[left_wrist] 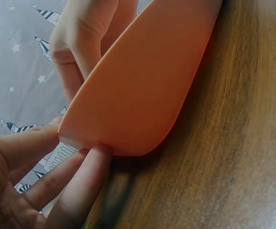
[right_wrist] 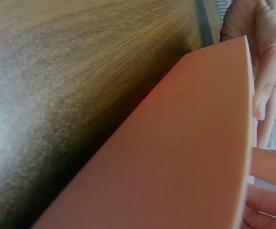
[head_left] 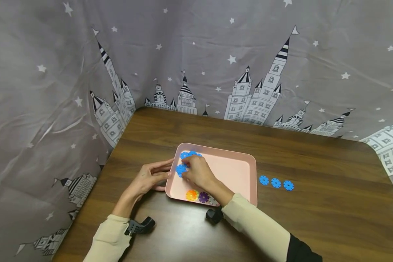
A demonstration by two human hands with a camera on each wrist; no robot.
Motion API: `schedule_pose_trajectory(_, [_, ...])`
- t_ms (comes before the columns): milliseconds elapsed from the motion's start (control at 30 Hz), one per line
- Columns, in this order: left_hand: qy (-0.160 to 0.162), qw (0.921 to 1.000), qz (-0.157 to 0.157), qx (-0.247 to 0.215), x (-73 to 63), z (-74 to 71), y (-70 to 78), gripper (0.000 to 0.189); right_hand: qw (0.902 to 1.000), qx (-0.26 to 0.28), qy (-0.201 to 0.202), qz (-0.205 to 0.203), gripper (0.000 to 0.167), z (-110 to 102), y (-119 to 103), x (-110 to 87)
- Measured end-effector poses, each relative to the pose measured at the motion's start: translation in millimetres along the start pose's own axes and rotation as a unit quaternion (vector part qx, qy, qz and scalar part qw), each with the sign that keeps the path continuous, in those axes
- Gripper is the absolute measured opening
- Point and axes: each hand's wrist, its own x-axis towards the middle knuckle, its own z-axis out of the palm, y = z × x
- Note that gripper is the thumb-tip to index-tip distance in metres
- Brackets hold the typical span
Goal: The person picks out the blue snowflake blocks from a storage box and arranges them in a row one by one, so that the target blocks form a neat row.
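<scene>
A pink tray [head_left: 229, 148] holds several notched blue plastic discs [head_left: 181, 169] at its left end. My right hand [head_left: 199, 173] reaches into it, thumb and fingers down at these discs; whether they pinch one is hidden. In the right wrist view the tray's wall [right_wrist: 176, 143] covers the fingertips. My left hand [head_left: 147, 178] is at the tray's left side. Its fingers [left_wrist: 83, 183] touch the outside of the wall in the left wrist view. Along the near side inside the tray lie an orange-yellow disc [head_left: 191, 195], a purple disc [head_left: 203, 197] and a whitish disc [head_left: 213, 200], partly covered by the right forearm.
Right of the tray, three blue discs [head_left: 276, 182] lie in a row on the brown wooden table [head_left: 330, 189]. A grey curtain [head_left: 196, 54] printed with castles and stars hangs behind the table and along its left. Each wrist wears a black camera mount [head_left: 141, 226].
</scene>
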Motion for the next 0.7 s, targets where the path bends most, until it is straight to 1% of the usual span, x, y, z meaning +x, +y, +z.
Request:
schedule_pose_trajectory(100, [-0.003,1.0,0.001,-0.001,0.6,1.5,-0.6,0.055,0.9998,-0.02,0.001,-0.006,0.041,0.6,0.2,0.8])
schedule_pose_trajectory(267, [-0.009,0.9999,0.005,-0.007,1.4,2.9,-1.3,0.054,0.9992,-0.035,0.001,-0.017,0.041,3.1,0.8,2.8])
schedule_pose_trajectory(433, [-0.007,0.9999,0.006,-0.004,1.0,2.7,-0.8,0.054,0.9988,-0.044,-0.009,-0.019,0.041,6.7,-1.0,5.8])
schedule_pose_trajectory(533, [-0.005,1.0,0.005,-0.003,0.7,1.9,-0.8,0.054,0.9978,-0.06,-0.017,-0.021,0.04,9.7,-3.2,7.1])
schedule_pose_trajectory(700, [-0.001,1.0,0.003,0.001,-0.1,0.1,-1.1,0.054,0.9958,-0.086,-0.019,-0.024,0.037,14.7,-6.0,8.8])
